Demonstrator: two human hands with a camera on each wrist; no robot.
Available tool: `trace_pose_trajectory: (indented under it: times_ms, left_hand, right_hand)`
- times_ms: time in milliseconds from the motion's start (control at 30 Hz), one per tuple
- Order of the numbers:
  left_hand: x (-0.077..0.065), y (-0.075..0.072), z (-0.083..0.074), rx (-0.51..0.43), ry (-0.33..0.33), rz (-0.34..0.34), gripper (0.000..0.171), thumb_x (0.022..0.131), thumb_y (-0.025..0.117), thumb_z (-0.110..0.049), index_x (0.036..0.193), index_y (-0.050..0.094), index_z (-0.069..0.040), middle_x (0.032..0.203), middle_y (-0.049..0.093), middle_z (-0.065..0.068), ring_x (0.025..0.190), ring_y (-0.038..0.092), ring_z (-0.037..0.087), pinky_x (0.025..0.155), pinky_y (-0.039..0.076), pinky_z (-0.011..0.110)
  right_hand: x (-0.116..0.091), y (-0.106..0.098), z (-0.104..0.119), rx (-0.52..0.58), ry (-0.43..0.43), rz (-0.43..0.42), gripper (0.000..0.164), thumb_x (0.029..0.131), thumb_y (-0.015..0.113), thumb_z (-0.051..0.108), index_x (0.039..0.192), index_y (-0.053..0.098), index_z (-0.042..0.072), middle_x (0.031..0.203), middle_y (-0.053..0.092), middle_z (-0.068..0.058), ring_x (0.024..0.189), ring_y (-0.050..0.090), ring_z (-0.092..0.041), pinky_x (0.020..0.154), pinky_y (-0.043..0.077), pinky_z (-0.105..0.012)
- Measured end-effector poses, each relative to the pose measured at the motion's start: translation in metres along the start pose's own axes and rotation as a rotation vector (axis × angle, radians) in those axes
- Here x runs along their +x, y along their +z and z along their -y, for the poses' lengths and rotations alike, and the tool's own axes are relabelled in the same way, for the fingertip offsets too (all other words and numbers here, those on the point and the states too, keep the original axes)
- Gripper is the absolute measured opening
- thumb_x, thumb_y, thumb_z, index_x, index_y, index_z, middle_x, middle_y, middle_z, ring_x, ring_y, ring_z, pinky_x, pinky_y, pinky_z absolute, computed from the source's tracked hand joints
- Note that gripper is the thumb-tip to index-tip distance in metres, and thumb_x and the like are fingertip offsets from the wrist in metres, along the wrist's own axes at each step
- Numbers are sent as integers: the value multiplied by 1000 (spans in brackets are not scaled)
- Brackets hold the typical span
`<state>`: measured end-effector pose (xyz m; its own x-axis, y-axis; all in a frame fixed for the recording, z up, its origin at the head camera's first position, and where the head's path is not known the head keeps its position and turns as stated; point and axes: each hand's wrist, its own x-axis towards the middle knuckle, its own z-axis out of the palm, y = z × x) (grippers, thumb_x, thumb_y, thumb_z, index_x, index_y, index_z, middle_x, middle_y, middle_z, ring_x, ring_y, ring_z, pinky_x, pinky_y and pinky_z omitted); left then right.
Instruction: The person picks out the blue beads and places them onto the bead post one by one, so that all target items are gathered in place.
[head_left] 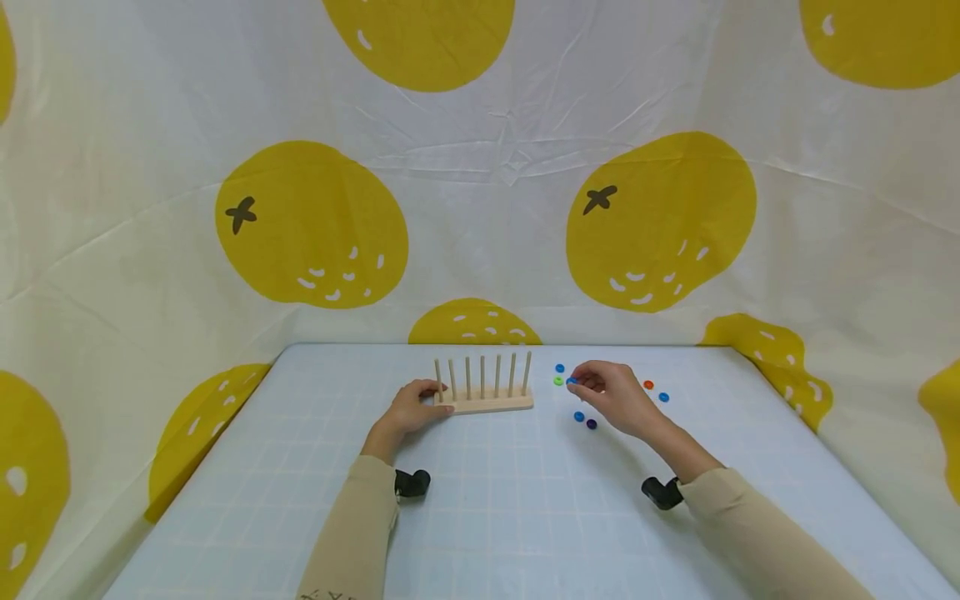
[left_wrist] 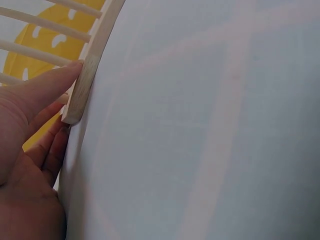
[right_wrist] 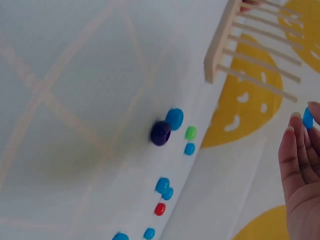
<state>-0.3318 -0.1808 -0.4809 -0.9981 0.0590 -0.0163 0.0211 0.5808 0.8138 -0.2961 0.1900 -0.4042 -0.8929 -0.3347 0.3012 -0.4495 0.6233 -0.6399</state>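
a blue bead (head_left: 572, 381) is pinched in the right grip (head_left: 617, 402), held above the table (head_left: 510, 500), right of the wooden peg rack (head_left: 491, 406) — and that rack's left end is clasped by the left grip (head_left: 410, 410)! on the table, a purple bead (head_left: 592, 424) is seen just beside another blue bead (head_left: 579, 417), a green bead (head_left: 558, 382) farther back.

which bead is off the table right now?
The blue bead pinched in the right hand; the other beads in view all lie on the table.
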Motion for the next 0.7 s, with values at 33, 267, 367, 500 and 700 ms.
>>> trace_pose_trajectory:
  times_ms: [33,267,367,500,700]
  left_hand:
    - [0,0,0,1,0,0,43,85,84,-23,123,70,-10,131,62,16,127,51,36,113,36,56]
    - [-3,-5,-4,3,-1,-10,42,86,83,-21,124,70,-9,131,61,18,127,50,37,113,35,57]
    - [-3,-5,-5,-1,-5,-8,42,86,83,-22,124,70,-9,132,61,17,128,50,36,114,34,57]
    - [-3,-3,-4,-6,-20,-2,42,86,83,-22,124,70,-10,132,61,16,128,50,36,114,34,56]
    - [-5,0,-5,-15,-36,-9,40,87,83,-20,124,70,-11,132,61,16,127,49,35,114,34,56]
  right_hand:
    - [1,3,2,2,-12,-1,18,95,74,12,111,71,4,94,70,-2,83,63,-17,74,57,-23]
    - [14,25,19,17,-72,20,18,95,74,13,111,71,5,96,70,-1,84,63,-15,78,58,-27]
    - [18,35,25,30,-79,29,18,95,74,13,112,72,5,97,70,-1,84,62,-15,78,57,-26]
    - [21,45,30,56,-98,33,17,95,74,11,110,72,4,96,70,-1,83,62,-14,78,58,-28]
    - [25,55,36,90,-135,39,15,95,73,10,108,72,2,95,70,-3,81,63,-14,78,59,-31]
